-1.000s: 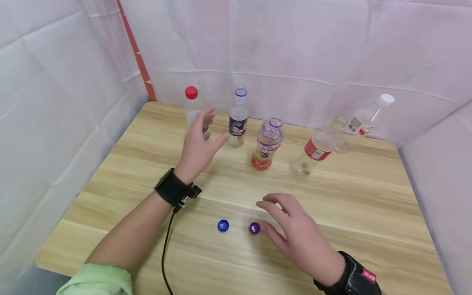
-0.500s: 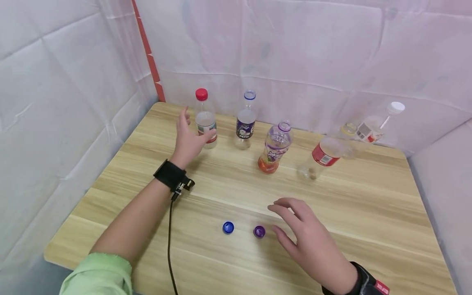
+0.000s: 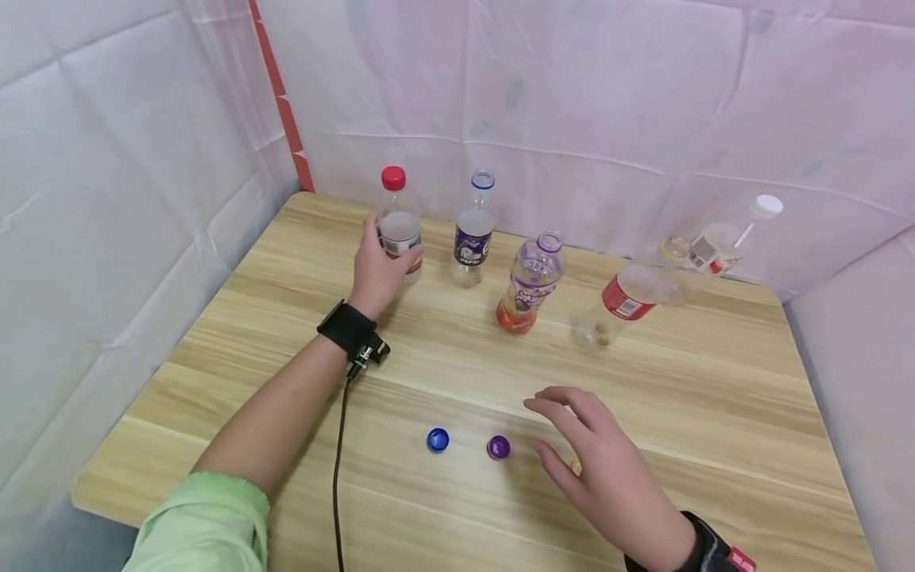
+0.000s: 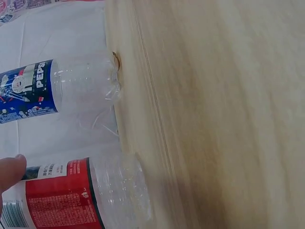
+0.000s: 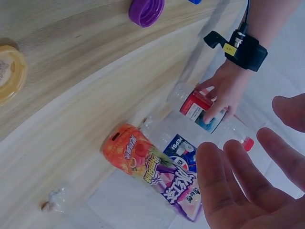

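At the back left of the table, my left hand [image 3: 380,272] grips a clear plastic bottle with a red cap [image 3: 393,178], fingers and thumb around its label. The left wrist view shows that bottle's red label [image 4: 62,200] and my thumb [image 4: 12,171] against it. My right hand [image 3: 596,457] hovers over the front of the table, fingers relaxed and holding nothing. Close to its thumb lies a purple bottle cap [image 3: 499,447]; a yellow cap [image 5: 10,74] is partly hidden beneath the hand in the head view. A blue cap [image 3: 438,439] lies left of the purple one.
Right of the gripped bottle stand an uncapped Pepsi bottle [image 3: 472,246] and an uncapped purple-necked bottle [image 3: 530,282]. Farther right are a red-labelled bottle [image 3: 625,298] and a white-capped bottle [image 3: 715,250]. A black cable [image 3: 338,477] hangs from my left wrist.
My left hand has moved from in front of the red-capped bottle to its left side, then closed around it. The right hand stays over the front, nearly still.
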